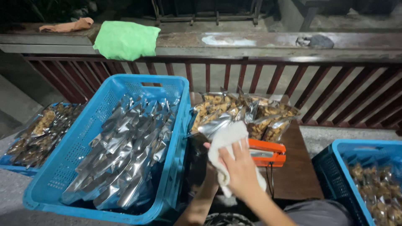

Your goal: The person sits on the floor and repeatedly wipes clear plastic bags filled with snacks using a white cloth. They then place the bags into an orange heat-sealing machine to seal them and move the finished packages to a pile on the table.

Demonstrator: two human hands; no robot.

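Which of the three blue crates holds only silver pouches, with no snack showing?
The big blue crate left of the hands, tilted; the other two show brown snacks in their packets.

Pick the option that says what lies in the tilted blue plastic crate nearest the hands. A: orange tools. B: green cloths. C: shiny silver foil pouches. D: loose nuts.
C: the tilted blue plastic crate is piled with shiny silver foil pouches, left of the right hand pressing a white cloth.

Right hand (239, 167) (fingers spread) forward

1 head camera looks down, close, toward the seemingly dim railing (251, 67).
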